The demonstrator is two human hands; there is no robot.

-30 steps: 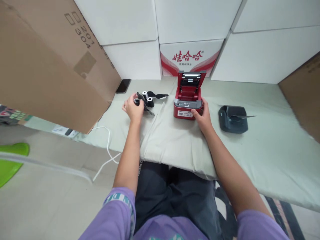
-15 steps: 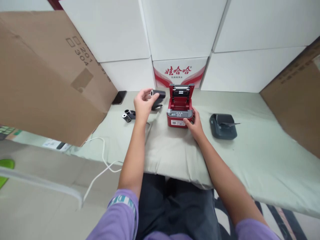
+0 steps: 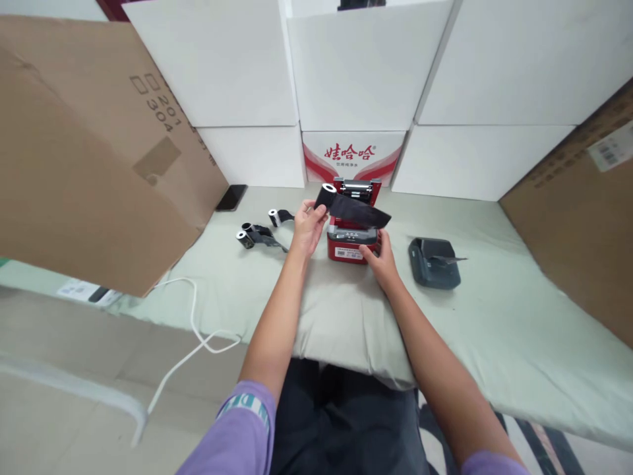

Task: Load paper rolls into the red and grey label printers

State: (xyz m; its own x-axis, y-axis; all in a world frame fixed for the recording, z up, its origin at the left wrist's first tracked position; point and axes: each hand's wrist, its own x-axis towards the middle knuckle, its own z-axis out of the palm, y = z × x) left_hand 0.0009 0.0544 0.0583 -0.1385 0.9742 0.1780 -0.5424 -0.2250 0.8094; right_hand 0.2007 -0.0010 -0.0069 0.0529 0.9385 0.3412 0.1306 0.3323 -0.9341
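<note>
My left hand [image 3: 309, 229] pinches a black paper roll [image 3: 325, 196] with a white core, raised just left of and above the red printer. A loose black strip [image 3: 360, 212] runs from the roll to the right, across the open printer, hiding part of its inside. The small red receipt-style printer [image 3: 341, 253] stands on the cloth with its lid [image 3: 357, 190] tilted up and back. My right hand [image 3: 382, 262] grips the printer's right front corner, thumb on the front. Other black rolls [image 3: 246, 237] lie left of my left hand, some with unwound tails.
A dark printer [image 3: 434, 264] with a strip sticking out sits at right. A phone [image 3: 231, 198] lies at the back left. White boxes [image 3: 353, 155] line the back, and cardboard sheets [image 3: 89, 152] flank both sides. A white cable [image 3: 195, 316] hangs over the front edge.
My left hand has moved right with the roll, from beside the printer to its opening, and the strip now extends across it. My right hand stays on the printer. The view has shifted slightly.
</note>
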